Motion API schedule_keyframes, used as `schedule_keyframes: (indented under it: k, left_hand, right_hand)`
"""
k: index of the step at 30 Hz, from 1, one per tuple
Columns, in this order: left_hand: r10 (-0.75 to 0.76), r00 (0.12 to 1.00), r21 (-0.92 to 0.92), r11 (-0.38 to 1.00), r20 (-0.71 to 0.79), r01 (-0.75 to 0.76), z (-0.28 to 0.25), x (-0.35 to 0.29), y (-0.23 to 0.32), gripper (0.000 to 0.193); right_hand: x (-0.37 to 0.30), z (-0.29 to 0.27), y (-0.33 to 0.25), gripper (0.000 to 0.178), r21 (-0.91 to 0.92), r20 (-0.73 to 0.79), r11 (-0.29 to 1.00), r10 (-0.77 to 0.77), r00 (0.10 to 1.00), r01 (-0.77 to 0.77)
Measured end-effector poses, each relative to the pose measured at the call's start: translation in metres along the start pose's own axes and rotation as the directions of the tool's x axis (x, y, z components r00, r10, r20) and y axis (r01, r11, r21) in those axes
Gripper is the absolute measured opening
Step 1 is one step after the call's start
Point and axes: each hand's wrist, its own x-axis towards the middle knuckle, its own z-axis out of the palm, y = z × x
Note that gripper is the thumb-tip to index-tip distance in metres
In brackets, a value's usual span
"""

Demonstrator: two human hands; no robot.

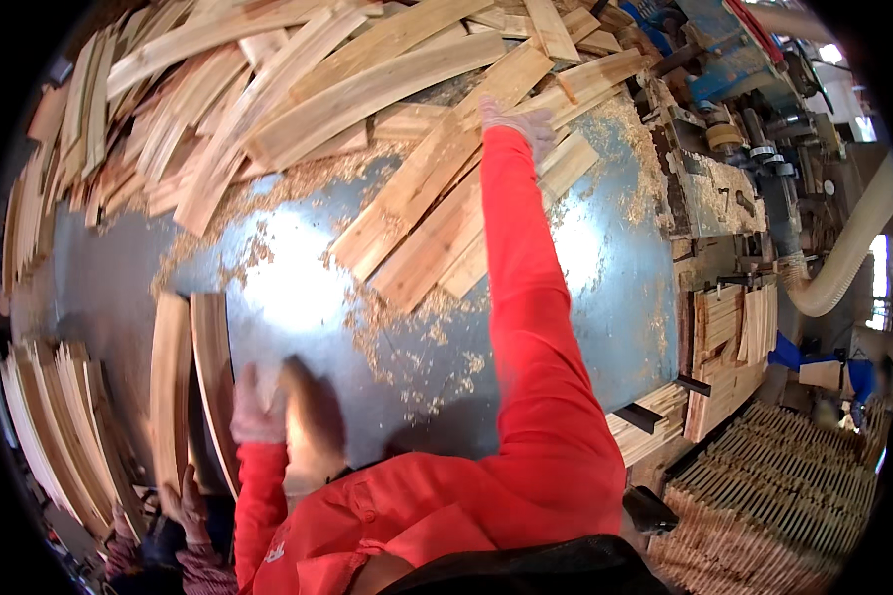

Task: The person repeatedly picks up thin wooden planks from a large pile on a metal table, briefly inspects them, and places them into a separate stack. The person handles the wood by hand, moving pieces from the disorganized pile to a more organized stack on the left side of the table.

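My right arm in its red sleeve reaches far forward. At its end my right hand (521,123), in a thin pale glove, lies over wooden boards with thumb and fingers spread. Beneath and left of it runs a long board (407,188), slanting toward me. A shorter board (432,248) lies beside that one, partly under my sleeve. My left hand (257,409) is low at the left, slightly blurred, fingers up and thumb apart. Just right of it is a smeared pale board (311,426); I see no clear grip on it. Two narrow boards (172,387) stand left of that hand.
A heap of loose boards (318,89) covers the far side of the metal table (417,367), with wood shavings scattered around. Another person's hand (191,508) is at lower left by stacked boards (64,426). Machinery (729,139), a hose (848,273) and slatted stacks (764,486) stand right.
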Motion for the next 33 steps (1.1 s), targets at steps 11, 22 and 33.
schedule_keyframes:
  k: [11, 22, 33]
  left_hand:
    - [0.020, 0.872, 0.423, 0.869, 0.489, -0.257, 0.201, 0.212, 0.231, 0.110]
    - [0.370, 0.529, -0.613, 0.673, 0.763, 0.413, 0.116, 0.095, 0.100, 0.085]
    - [0.145, 0.489, -0.411, 0.765, 0.860, 0.496, 0.136, 0.097, 0.124, 0.052]
  right_hand:
    - [-0.078, 0.003, 0.173, 0.091, 0.867, 0.134, 0.465, -0.566, 0.814, 0.180]
    - [-0.169, -0.051, 0.154, 0.058, 0.433, 0.673, 0.530, -0.728, 0.129, 0.729]
    - [0.249, 0.033, -0.006, 0.103, -0.119, -0.291, 0.989, -0.119, 0.949, 0.088]
